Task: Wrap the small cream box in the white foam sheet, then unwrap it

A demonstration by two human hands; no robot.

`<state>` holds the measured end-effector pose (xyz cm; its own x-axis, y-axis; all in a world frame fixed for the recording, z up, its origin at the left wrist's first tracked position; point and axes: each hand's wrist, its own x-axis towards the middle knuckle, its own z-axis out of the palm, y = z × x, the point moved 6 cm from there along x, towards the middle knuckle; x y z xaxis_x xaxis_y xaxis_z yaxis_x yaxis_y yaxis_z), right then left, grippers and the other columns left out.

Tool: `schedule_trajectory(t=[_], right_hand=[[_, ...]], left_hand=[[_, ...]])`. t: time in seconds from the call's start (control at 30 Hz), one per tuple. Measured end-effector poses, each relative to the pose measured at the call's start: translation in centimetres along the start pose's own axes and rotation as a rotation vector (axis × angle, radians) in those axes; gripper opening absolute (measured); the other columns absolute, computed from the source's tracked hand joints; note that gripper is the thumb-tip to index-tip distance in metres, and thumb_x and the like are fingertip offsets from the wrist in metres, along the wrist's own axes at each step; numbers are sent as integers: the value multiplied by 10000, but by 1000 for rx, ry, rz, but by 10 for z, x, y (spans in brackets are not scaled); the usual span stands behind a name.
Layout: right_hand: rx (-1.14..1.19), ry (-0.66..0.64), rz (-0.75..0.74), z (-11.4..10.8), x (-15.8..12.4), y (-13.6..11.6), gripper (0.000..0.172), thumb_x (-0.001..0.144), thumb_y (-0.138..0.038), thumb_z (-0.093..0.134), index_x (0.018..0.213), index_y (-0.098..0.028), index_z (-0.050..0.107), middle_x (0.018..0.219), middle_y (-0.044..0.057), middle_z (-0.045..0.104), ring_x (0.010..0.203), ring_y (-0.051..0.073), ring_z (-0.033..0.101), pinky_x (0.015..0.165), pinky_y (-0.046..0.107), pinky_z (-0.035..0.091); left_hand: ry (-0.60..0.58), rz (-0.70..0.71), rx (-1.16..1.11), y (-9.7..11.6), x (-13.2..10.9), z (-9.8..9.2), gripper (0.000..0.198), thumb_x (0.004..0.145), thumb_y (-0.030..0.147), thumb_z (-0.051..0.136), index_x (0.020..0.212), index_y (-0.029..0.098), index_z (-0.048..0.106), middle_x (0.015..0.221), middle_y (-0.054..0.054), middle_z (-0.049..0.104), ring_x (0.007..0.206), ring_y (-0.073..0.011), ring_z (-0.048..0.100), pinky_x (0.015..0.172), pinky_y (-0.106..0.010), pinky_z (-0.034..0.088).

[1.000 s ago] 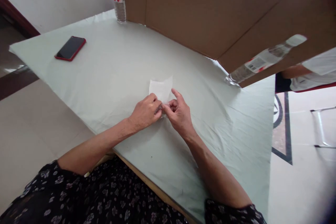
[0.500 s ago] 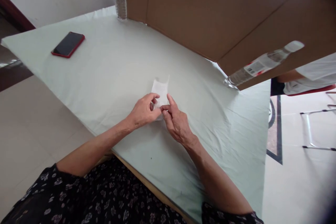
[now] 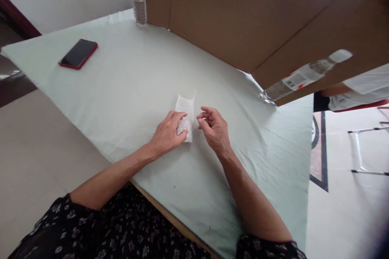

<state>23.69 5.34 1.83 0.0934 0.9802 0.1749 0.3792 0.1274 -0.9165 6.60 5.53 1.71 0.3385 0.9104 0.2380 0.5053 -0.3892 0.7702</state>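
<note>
A small white, thin-walled pouch (image 3: pixel 185 107) lies on the pale green cloth, its upper part flat and its lower part bulging with pale, grainy-looking contents. My left hand (image 3: pixel 170 131) grips the pouch's lower part from the left, with the thumb across the bottom and the index finger higher up; the other fingers are partly hidden. To the right of the pouch, my right hand (image 3: pixel 215 129) hovers clear of it. Its fingers are bent and loosely apart, and nothing shows between them.
A dark phone in a red case (image 3: pixel 79 54) lies at the far left of the cloth-covered table (image 3: pixel 136 77). One water bottle (image 3: pixel 139 0) stands at the back and another bottle (image 3: pixel 304 75) at the right, both beside a large brown panel (image 3: pixel 227 12). A person's sleeve (image 3: pixel 367 85) shows at right.
My right hand has let go of the pouch and drawn away to the right. My left hand stays on the pouch, whose filled lower part now shows.
</note>
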Motion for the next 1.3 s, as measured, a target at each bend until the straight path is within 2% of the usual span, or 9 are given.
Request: schedule_trajectory(t=[0.27, 0.43, 0.53, 0.6, 0.7, 0.8, 0.93, 1.1, 1.3], right_hand=[[-302, -148, -232, 24, 6, -3, 493, 882, -165, 471, 1365, -234, 548, 1084, 66, 758, 1052, 228, 652, 905, 424, 501], [-304, -136, -223, 25, 8, -1, 441, 903, -204, 478, 1328, -245, 586, 1093, 64, 761, 1087, 234, 657, 1008, 466, 467], [-205, -24, -131, 11, 16, 7, 368, 880, -271, 551, 1239, -236, 623, 1099, 69, 748, 1000, 209, 670, 900, 406, 527], [-110, 22, 14, 2, 25, 20, 372, 834, -333, 619, 1187, -216, 630, 1090, 79, 734, 870, 186, 675, 720, 336, 555], [44, -43, 284, 3, 38, 40, 500, 755, -414, 707, 1177, -162, 613, 979, 87, 717, 671, 160, 657, 462, 253, 480], [108, -121, 410, 11, 49, 45, 542, 718, -442, 762, 1142, -135, 620, 759, 38, 671, 541, 147, 610, 368, 238, 417], [120, -206, 430, 25, 61, 38, 501, 665, -473, 823, 1004, -144, 655, 522, -54, 532, 408, 106, 463, 331, 234, 348], [205, -242, 372, 38, 64, 38, 344, 649, -458, 790, 701, -200, 568, 508, -79, 437, 428, 71, 358, 370, 221, 272], [280, -207, 188, 39, 61, 33, 278, 716, -435, 735, 698, -193, 598, 644, -42, 504, 602, 102, 437, 547, 243, 370]], left_hand=[[-8, -13, 76, 0, 0, 4, 610, 774, 173, 603, 1374, 173, 492, 1257, -116, 613, 792, -159, 634, 787, -335, 574], [54, 177, 198, 10, -4, 4, 402, 802, 133, 552, 1186, 208, 646, 1350, -108, 577, 885, -170, 662, 784, -311, 579], [59, 226, 231, 10, -5, 5, 280, 803, 125, 544, 1037, 180, 688, 1279, -114, 629, 895, -185, 677, 780, -312, 582], [66, 226, 229, 9, -4, 5, 275, 800, 118, 541, 1023, 175, 690, 1261, -116, 638, 855, -173, 680, 761, -303, 582], [81, 230, 224, 9, -5, 6, 284, 794, 111, 539, 1025, 176, 691, 1253, -114, 646, 814, -161, 679, 743, -295, 582], [111, 253, 230, 10, -6, 6, 285, 790, 103, 540, 1019, 171, 696, 1284, -125, 650, 809, -163, 684, 755, -302, 586], [131, 289, 241, 13, -7, 5, 281, 795, 96, 534, 1013, 169, 696, 1350, -138, 638, 863, -184, 697, 789, -321, 591], [82, 297, 249, 15, -6, 5, 356, 818, 100, 514, 1128, 182, 667, 1201, -104, 712, 985, -221, 686, 860, -347, 578], [72, 263, 180, 10, -5, 6, 295, 825, 100, 511, 1063, 186, 663, 1052, -85, 721, 972, -217, 673, 866, -345, 569]])
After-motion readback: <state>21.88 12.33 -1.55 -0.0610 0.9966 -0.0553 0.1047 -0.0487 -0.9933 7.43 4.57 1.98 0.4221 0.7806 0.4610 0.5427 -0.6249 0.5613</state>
